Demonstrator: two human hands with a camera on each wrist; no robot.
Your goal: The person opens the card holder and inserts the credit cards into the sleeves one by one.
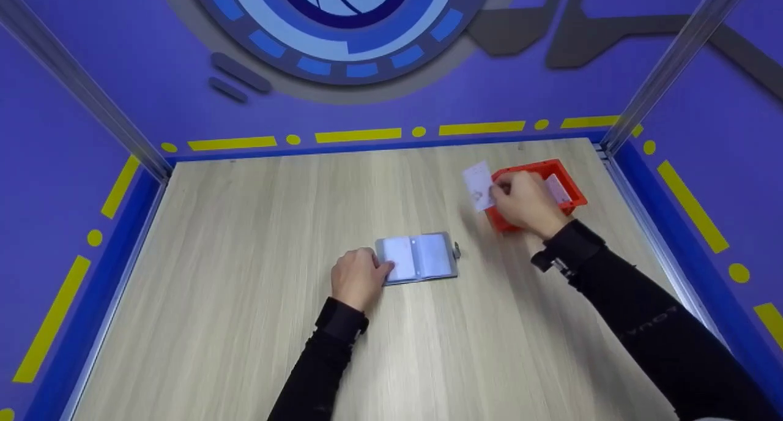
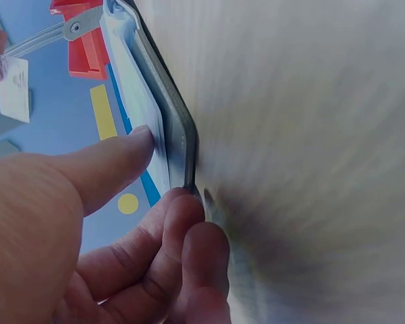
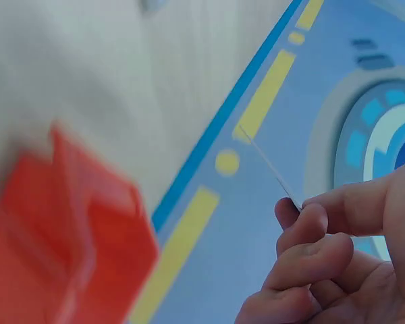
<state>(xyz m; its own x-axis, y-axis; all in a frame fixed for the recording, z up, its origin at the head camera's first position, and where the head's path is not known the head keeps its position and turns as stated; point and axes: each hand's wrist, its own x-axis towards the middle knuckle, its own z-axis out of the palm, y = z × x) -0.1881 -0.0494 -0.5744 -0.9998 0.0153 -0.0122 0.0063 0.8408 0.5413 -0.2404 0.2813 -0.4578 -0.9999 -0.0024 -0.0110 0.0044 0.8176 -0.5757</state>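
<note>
An opened card holder [image 1: 434,256] with clear sleeves and a grey cover lies on the table. My left hand [image 1: 358,278] pinches its left edge, thumb on the sleeves and fingers at the cover's edge, as the left wrist view shows. Up and to the right, my right hand [image 1: 525,202] pinches a white card [image 1: 478,185] by its edge, above the near left part of a red bin [image 1: 572,188]. In the right wrist view the card [image 3: 270,164] appears edge-on between thumb and fingers. Another pale card [image 1: 556,189] is in the bin, partly hidden by the hand.
The wood-grain table [image 1: 257,225] is bounded by a blue-purple back wall [image 1: 141,72] and side walls with yellow marks. Metal posts stand at the back corners. A snap strap [image 1: 457,250] sticks out from the holder's right side.
</note>
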